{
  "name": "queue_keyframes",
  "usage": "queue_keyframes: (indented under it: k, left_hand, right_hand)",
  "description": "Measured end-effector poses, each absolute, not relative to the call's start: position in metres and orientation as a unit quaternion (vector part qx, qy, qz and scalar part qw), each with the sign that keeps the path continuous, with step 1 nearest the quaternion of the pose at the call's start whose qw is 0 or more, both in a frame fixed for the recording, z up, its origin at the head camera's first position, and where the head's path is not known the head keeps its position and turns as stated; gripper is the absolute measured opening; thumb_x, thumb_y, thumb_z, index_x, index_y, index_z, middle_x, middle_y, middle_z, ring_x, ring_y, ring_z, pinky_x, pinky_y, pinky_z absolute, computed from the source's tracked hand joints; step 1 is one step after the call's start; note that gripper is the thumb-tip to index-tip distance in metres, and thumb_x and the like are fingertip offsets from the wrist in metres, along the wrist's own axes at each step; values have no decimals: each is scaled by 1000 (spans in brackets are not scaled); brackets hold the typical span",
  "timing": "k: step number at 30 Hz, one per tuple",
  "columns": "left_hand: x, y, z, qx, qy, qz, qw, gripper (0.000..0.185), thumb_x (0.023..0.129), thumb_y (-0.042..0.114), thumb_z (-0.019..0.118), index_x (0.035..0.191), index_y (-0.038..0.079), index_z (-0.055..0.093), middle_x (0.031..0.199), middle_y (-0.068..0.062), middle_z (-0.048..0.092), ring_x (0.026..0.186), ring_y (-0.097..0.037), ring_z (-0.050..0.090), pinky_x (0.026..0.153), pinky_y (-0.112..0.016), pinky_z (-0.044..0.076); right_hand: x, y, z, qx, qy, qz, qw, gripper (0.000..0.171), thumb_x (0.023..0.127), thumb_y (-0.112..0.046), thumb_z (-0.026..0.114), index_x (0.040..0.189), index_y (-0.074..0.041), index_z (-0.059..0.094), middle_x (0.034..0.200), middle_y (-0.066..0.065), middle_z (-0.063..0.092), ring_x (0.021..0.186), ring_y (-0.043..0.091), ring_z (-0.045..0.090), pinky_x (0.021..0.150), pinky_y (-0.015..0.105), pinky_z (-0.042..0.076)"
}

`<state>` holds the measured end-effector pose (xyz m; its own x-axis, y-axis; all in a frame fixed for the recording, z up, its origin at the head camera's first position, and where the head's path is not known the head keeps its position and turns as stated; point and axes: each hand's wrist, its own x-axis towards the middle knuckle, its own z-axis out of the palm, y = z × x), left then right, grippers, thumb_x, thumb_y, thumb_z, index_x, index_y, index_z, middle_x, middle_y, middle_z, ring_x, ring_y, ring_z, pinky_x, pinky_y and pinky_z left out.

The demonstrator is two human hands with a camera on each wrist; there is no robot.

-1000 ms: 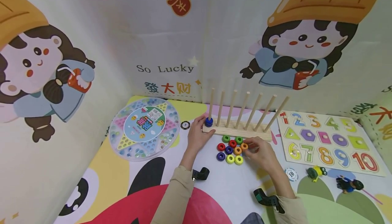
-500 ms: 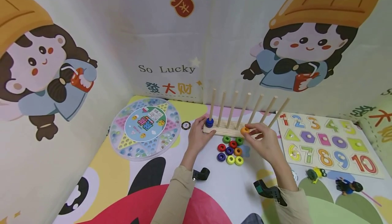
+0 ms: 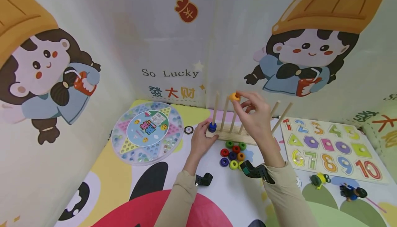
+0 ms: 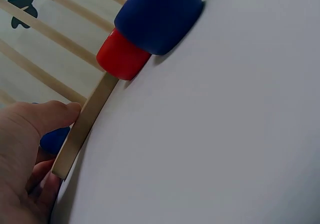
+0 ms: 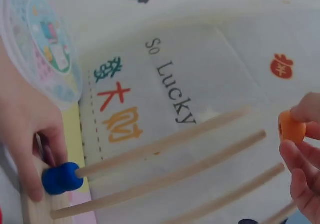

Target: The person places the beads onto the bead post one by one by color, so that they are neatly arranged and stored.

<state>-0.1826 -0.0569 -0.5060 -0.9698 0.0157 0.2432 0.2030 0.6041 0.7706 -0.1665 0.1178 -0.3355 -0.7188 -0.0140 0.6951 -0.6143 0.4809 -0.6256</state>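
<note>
Pale wall sheeting (image 3: 161, 30), printed with cartoon figures and the words "So Lucky", is standing along the back edge of the surface (image 3: 242, 192), which is showing a white ground with large red, yellow and green shapes. Toward the surface's right edge a number board (image 3: 320, 136) is lying flat; toward its back left corner a round game case (image 3: 147, 129) is resting. Between them, near the back edge, a wooden rack (image 3: 225, 136) is standing, pegs up. The person's right arm is reaching forward and inward, the right hand (image 3: 255, 115) hanging raised over the rack; its grip is pinching an orange ring (image 5: 292, 128) between thumb and fingers, near the peg tips but apart from them. The left hand (image 3: 200, 142) is lying low, gripping the rack's left end. Blue rings (image 3: 212, 127) are sitting on the leftmost peg; loose rings (image 3: 224, 154) are clustering farther from the back edge than the rack.
</note>
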Motion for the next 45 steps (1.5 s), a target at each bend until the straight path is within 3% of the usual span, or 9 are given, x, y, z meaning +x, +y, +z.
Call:
queue_keyframes:
  k: [7, 14, 19, 24, 30, 34, 41, 45]
  left_hand:
    - [-176, -58, -508, -59, -895, -428, 109, 62, 80, 28, 81, 132, 1, 61, 138, -11, 54, 106, -27, 58, 82, -39, 51]
    - [-178, -56, -507, -63, -896, -425, 110, 62, 81, 28, 80, 133, 0, 60, 139, -12, 54, 110, -27, 57, 83, -39, 52]
    - [-180, -54, -503, -66, -893, -431, 112, 62, 80, 27, 80, 133, 0, 60, 138, -12, 54, 110, -28, 57, 84, -40, 51]
    - [-182, -52, -499, -68, -888, -439, 118, 62, 80, 26, 80, 132, -1, 60, 138, -13, 54, 111, -29, 56, 86, -42, 50]
    - [-182, -53, -498, -71, -888, -438, 120, 63, 80, 26, 81, 132, -3, 60, 137, -14, 54, 112, -28, 56, 85, -40, 51]
    - [-182, -54, -498, -73, -887, -439, 123, 64, 79, 26, 81, 132, -3, 59, 137, -14, 54, 113, -29, 56, 86, -39, 52]
    - [-181, -56, -499, -70, -889, -438, 119, 64, 79, 25, 81, 133, -3, 59, 138, -15, 54, 113, -30, 56, 87, -40, 52]
    - [-179, -56, -501, -72, -887, -441, 118, 64, 79, 24, 81, 132, -5, 59, 138, -16, 54, 114, -31, 56, 87, -41, 52]
  right_hand:
    - [-179, 105, -337, 206, -817, 430, 325, 24, 85, -5, 75, 107, 3, 73, 100, 16, 68, 64, 21, 61, 53, 19, 43]
    - [-182, 105, -334, 204, -832, 398, 329, 23, 84, -7, 76, 105, 2, 73, 100, 16, 68, 63, 23, 64, 51, 14, 38]
    - [-179, 107, -331, 197, -850, 371, 318, 24, 85, -11, 76, 106, 1, 73, 102, 15, 68, 65, 23, 67, 50, 18, 36]
    - [-168, 116, -330, 198, -839, 398, 314, 23, 87, -10, 73, 107, 0, 72, 101, 12, 69, 68, 20, 65, 54, 20, 42]
    - [-145, 138, -351, 159, -829, 451, 291, 16, 87, -4, 72, 102, 1, 73, 94, 11, 71, 72, 15, 61, 59, 13, 44]
    - [-134, 154, -383, 127, -866, 429, 225, 15, 87, -5, 72, 101, 0, 73, 92, 10, 71, 75, 18, 62, 61, 13, 46]
    - [-111, 168, -435, 70, -926, 370, 17, 20, 84, -12, 77, 101, -3, 72, 93, 8, 71, 80, 23, 67, 63, 29, 52]
    - [-103, 167, -448, 25, -938, 343, -45, 24, 81, -20, 81, 98, -5, 72, 87, 4, 67, 75, 19, 63, 60, 32, 48]
